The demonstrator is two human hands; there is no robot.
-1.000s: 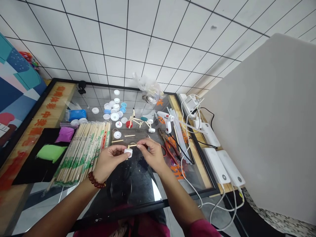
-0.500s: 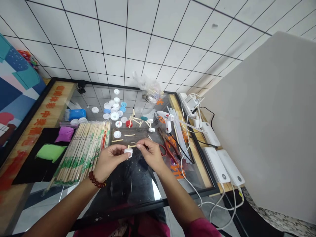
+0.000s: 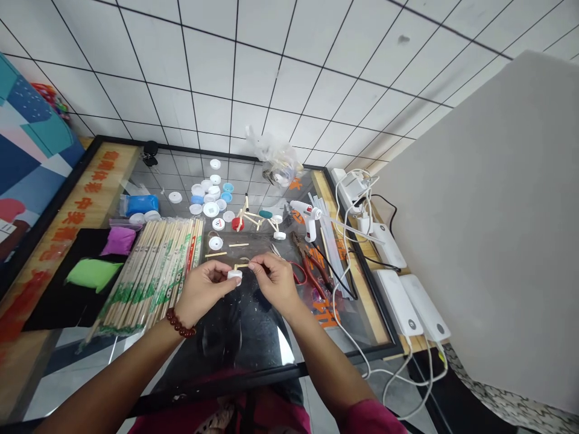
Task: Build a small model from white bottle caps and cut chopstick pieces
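Between thumb and fingers, my left hand (image 3: 205, 286) pinches a white bottle cap (image 3: 234, 275). My right hand (image 3: 273, 278) grips the right end of a short wooden stick (image 3: 242, 266), whose left end meets a small upright wooden piece at the cap's top. Whether the stick is fixed there I cannot tell. Just beyond my hands lie two loose stick pieces (image 3: 216, 254) and a white cap (image 3: 216, 243). Farther back stands a small frame of sticks (image 3: 248, 216) with a red cap, a dark green piece and white caps on it.
Packed chopsticks (image 3: 154, 271) lie on the left, beside green (image 3: 93, 274) and purple clay packs (image 3: 120, 240). White and blue caps (image 3: 210, 209) cluster at the back. To the right are a glue gun (image 3: 308, 218), pliers (image 3: 307, 262), red-handled scissors (image 3: 299, 274), glue sticks and white cables.
The cap in my left hand has tilted slightly and sits a little higher in view. Both hands keep their hold. The whole view has shifted slightly.
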